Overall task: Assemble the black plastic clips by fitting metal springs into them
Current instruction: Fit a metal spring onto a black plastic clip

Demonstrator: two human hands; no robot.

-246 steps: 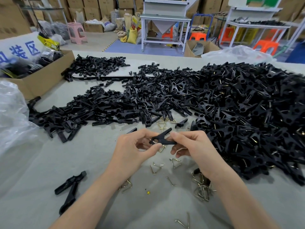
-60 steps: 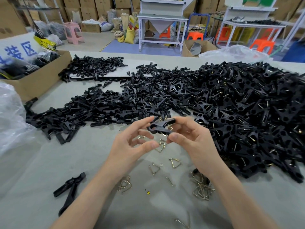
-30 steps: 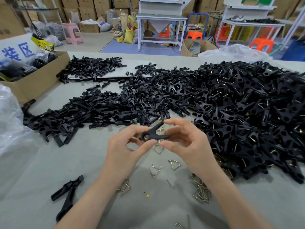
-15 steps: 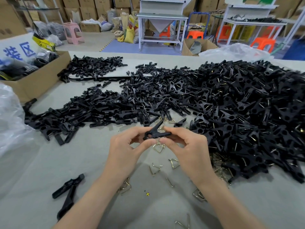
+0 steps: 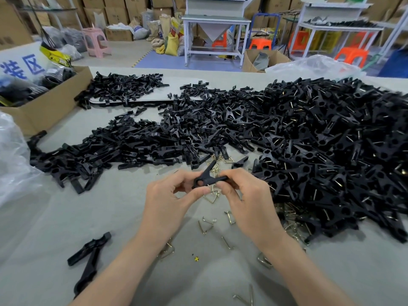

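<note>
Pinching black clip [image 5: 207, 179] | left hand [image 5: 167, 202], right hand [image 5: 249, 199] | sign [image 5: 24, 67]: 装区

Left hand [image 5: 167, 202] and right hand [image 5: 249, 199], both bare, at the centre of the frame; left forearm [image 5: 123, 272] and right forearm [image 5: 293, 268], slender, bare down to the lower edge

Black V-shaped clip [image 5: 208, 178] held above loose brass-coloured springs [image 5: 206, 225] on table.
</note>
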